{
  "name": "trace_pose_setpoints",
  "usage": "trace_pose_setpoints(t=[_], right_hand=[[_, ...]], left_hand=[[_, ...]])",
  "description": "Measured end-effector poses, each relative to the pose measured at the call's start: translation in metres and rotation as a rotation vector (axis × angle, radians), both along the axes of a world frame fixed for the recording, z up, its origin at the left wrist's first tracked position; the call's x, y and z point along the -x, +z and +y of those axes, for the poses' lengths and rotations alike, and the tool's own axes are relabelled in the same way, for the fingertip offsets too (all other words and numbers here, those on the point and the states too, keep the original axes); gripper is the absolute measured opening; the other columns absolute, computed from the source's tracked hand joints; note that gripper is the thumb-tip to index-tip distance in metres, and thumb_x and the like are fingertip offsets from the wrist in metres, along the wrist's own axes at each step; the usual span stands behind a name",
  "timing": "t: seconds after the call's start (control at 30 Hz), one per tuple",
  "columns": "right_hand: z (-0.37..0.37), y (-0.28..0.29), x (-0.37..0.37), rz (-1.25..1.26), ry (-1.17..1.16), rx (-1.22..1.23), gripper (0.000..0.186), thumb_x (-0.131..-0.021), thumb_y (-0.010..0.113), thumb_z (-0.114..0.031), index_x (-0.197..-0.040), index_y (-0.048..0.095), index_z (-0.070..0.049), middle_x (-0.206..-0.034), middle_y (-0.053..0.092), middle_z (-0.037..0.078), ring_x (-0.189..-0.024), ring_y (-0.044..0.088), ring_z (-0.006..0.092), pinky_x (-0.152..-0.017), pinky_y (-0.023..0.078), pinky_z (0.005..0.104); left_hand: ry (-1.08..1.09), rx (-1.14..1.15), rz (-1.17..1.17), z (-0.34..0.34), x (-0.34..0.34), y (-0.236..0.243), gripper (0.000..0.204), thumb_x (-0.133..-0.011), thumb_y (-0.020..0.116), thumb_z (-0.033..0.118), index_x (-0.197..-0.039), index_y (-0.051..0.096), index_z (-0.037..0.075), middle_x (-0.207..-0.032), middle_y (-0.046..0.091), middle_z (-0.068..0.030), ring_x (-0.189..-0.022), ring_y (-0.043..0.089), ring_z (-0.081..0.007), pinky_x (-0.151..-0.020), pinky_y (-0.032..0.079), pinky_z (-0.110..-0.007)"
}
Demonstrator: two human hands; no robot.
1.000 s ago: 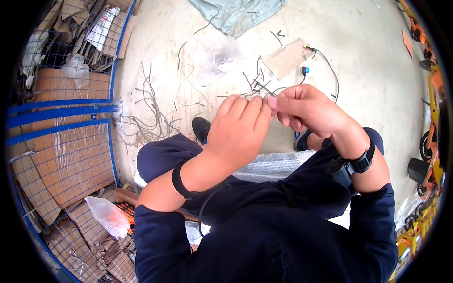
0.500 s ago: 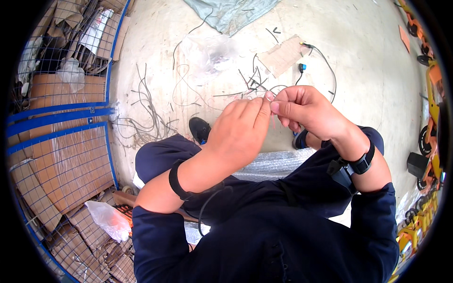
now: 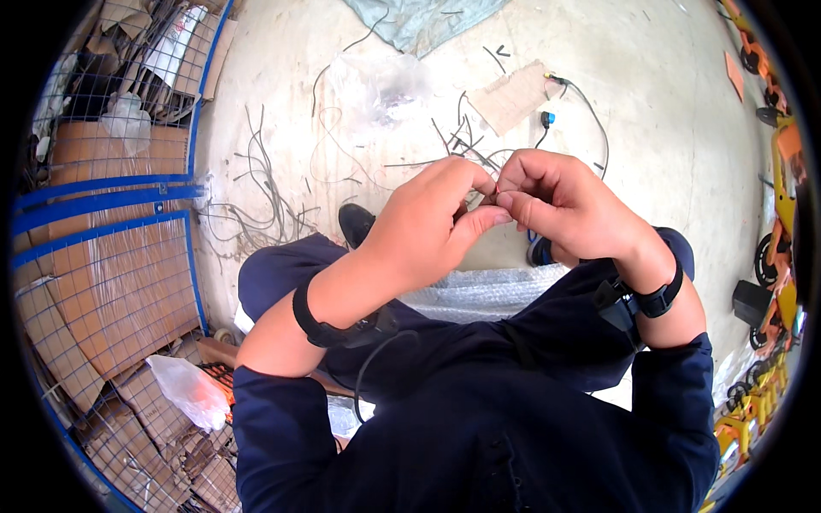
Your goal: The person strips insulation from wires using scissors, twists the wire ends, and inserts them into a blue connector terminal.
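Both of my hands meet at the fingertips above the floor, in front of my knees. My left hand (image 3: pixel 423 222) is closed in a pinch, thumb stretched toward the right fingers. With thumb and bent forefinger, my right hand (image 3: pixel 569 201) pinches as well. Between the fingertips shows a bit of thin reddish wire (image 3: pixel 496 190), mostly covered by the fingers. Just beyond the hands lie short black cable pieces (image 3: pixel 466 141) in a loose heap. A thin pale-red wire (image 3: pixel 329 141) curls on the floor further left.
A blue wire-mesh cage (image 3: pixel 192 274) with cardboard stands at the left. Black cables (image 3: pixel 265 188) lie tangled beside it. Further off are clear plastic film (image 3: pixel 380 90), a cardboard piece (image 3: pixel 511 98), a blue-ended connector (image 3: pixel 547 120) and a green-grey sheet (image 3: pixel 419 26). Orange and yellow wheeled equipment (image 3: pixel 782 162) lines the right.
My left hand has turned, so its thumb now shows and reaches toward the right fingers. The right fingers have curled closer to it, and the hanging thin strand is no longer visible.
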State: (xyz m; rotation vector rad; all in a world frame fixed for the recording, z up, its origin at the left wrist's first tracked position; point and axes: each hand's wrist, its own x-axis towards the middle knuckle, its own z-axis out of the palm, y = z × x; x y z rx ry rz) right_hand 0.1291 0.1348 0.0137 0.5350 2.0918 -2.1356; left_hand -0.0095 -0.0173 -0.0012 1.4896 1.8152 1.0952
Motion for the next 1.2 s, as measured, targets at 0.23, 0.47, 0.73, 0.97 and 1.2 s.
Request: trace_pose_setpoints(t=[0.23, 0.47, 0.73, 0.97, 1.2], right_hand=[[0.001, -0.002, -0.003, -0.027, 0.005, -0.137, 0.006, -0.082, 0.059, -0.006, -0.083, 0.056, -0.001, -0.065, 0.055, 0.001, -0.061, 0.049, 0.0077, -0.057, 0.042, 0.0252], [-0.006, -0.009, -0.001, 0.122, -0.030, -0.436, 0.008, -0.081, 0.054, -0.005, -0.086, 0.053, 0.001, -0.066, 0.056, 0.009, -0.060, 0.052, 0.0184, -0.057, 0.044, 0.0316], [0.003, 0.015, 0.004, -0.154, 0.060, -0.070, 0.017, -0.091, 0.051, -0.014, -0.083, 0.056, 0.000, -0.070, 0.057, 0.008, -0.064, 0.052, 0.0161, -0.064, 0.044, 0.0298], [0.001, -0.006, 0.002, -0.030, 0.077, -0.165, 0.030, -0.095, 0.053, -0.025, -0.080, 0.059, 0.000, -0.068, 0.057, 0.002, -0.065, 0.050, 0.0095, -0.062, 0.042, 0.0253], [0.011, -0.014, 0.005, 0.041, -0.223, 0.062, 0.031, -0.093, 0.059, -0.030, -0.076, 0.062, -0.005, -0.062, 0.058, 0.000, -0.056, 0.051, 0.0050, -0.052, 0.040, 0.0199]], left_hand=[[0.023, -0.085, 0.067, 0.003, 0.000, -0.003, 0.008, -0.080, 0.066, 0.003, -0.088, 0.064, 0.003, -0.072, 0.061, -0.0089, -0.058, 0.058, -0.0189, -0.053, 0.044, -0.028], [0.034, -0.126, 0.164, 0.004, -0.001, -0.007, 0.008, -0.079, 0.066, 0.002, -0.087, 0.064, 0.003, -0.072, 0.060, -0.0090, -0.057, 0.056, -0.0216, -0.052, 0.043, -0.030], [0.000, -0.098, 0.182, 0.002, 0.002, -0.004, 0.008, -0.078, 0.066, 0.003, -0.086, 0.064, 0.003, -0.071, 0.059, -0.0093, -0.058, 0.055, -0.0223, -0.053, 0.043, -0.031], [-0.014, -0.230, 0.303, 0.002, 0.006, -0.007, 0.009, -0.078, 0.067, 0.003, -0.085, 0.063, 0.003, -0.069, 0.058, -0.0084, -0.057, 0.055, -0.0211, -0.054, 0.043, -0.029], [0.126, 0.186, -0.372, -0.003, 0.002, 0.014, 0.007, -0.086, 0.065, 0.007, -0.090, 0.064, 0.002, -0.079, 0.066, -0.0046, -0.067, 0.059, -0.0066, -0.060, 0.046, -0.022]])
